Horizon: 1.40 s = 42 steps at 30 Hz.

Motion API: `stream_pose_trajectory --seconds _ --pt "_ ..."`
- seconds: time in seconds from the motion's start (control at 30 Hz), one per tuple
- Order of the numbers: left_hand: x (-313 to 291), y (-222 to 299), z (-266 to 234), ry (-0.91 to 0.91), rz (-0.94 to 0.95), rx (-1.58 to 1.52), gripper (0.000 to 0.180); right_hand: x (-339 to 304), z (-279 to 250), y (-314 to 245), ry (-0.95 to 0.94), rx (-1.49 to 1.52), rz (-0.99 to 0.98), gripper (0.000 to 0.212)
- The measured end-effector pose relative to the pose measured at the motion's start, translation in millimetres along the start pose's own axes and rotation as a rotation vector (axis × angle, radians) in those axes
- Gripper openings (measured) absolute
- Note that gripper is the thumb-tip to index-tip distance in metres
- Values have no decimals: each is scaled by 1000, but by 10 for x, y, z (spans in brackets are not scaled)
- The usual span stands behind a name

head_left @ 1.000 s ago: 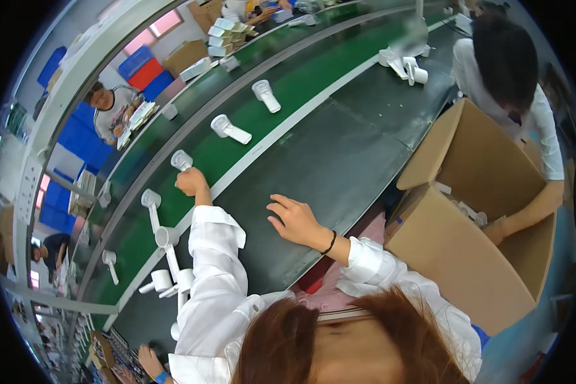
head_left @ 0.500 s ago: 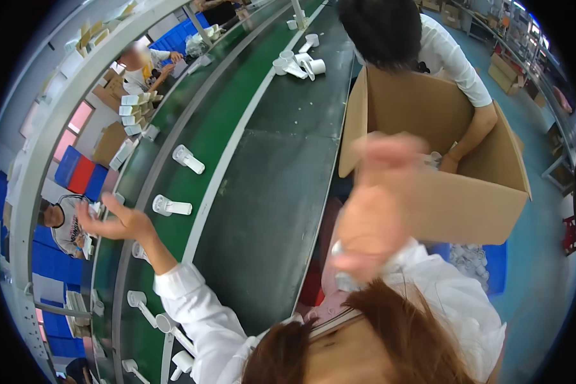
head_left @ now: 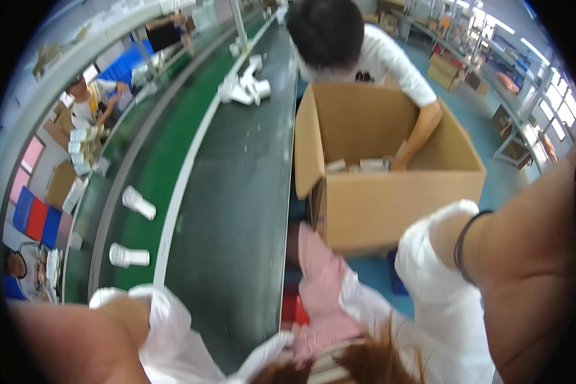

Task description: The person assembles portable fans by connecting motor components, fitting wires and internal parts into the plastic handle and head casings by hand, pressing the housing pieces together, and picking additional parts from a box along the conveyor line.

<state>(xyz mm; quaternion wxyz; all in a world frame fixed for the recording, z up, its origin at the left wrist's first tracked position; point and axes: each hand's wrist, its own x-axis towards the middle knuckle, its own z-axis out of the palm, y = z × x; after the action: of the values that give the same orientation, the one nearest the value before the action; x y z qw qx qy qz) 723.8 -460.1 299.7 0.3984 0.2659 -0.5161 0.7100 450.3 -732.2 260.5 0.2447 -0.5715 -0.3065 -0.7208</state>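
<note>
Both of my arms are raised close to the camera. My left hand (head_left: 64, 336) is large and blurred at the lower left, its fingers cut off by the dark rim. At the right edge looms my right hand (head_left: 531, 237), with a dark band around the wrist; its fingers are hidden as well. I see nothing held in either. White sleeves cover both forearms. Beyond my left hand, a white plastic scoop-like part (head_left: 128, 255) lies on the green conveyor belt (head_left: 150, 185), with a second white part (head_left: 138, 203) farther along it.
A dark work surface (head_left: 237, 211) runs beside the belt, with a pile of white parts (head_left: 244, 88) at its far end. To the right stands a large open cardboard box (head_left: 403, 205); a co-worker's arm (head_left: 419, 131) reaches into it. Other people sit beyond the belt at left.
Both my hands have come up from in front of me to the sides of the camera. The view has shifted, so the belt and box appear farther left. The co-worker's arm stays in the box.
</note>
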Motion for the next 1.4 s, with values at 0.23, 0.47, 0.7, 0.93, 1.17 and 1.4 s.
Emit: stream_pose_trajectory --seconds 0.23,0.47,0.7,0.93,1.17,1.4 --pt "529 -178 626 332 249 -77 42 -191 -1082 -560 67 -69 -370 93" --pt "462 -31 1163 487 303 -255 36 -625 -1415 -403 148 -227 -480 89" --pt "298 199 1254 488 161 -388 31 -349 -707 38 171 -375 -349 86" --pt "271 580 875 460 -61 -398 26 -178 -48 68 99 -453 -140 82" --pt "488 861 198 447 -117 -292 23 -510 256 137 -333 -469 1 78" --pt "717 1205 -269 404 -186 -269 21 -1808 178 276 -839 -841 408 63"
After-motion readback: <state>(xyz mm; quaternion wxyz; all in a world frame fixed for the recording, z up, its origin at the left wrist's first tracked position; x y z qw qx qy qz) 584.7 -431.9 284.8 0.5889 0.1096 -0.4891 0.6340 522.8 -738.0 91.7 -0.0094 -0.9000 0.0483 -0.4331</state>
